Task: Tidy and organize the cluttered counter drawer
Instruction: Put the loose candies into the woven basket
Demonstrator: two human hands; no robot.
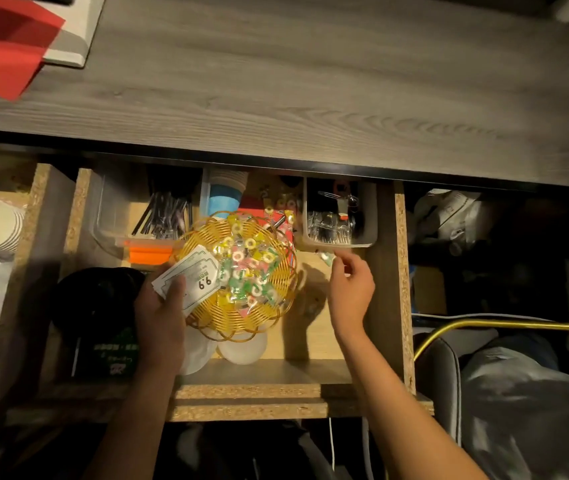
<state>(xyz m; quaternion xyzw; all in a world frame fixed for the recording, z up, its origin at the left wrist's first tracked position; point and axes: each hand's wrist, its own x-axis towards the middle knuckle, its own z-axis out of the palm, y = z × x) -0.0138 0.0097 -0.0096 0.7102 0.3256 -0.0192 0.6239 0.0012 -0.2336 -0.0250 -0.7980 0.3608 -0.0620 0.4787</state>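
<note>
Drawer [401,271] tidying goes best if the right hand [350,289], pinching one stray candy [327,258], drops it into the basket [241,271] while the left hand [161,317] grips the price cards [189,275].

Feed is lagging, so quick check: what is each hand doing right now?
Left hand: grips white paper price tags over the yellow wire basket.
Right hand: pinches a small wrapped candy.
</note>
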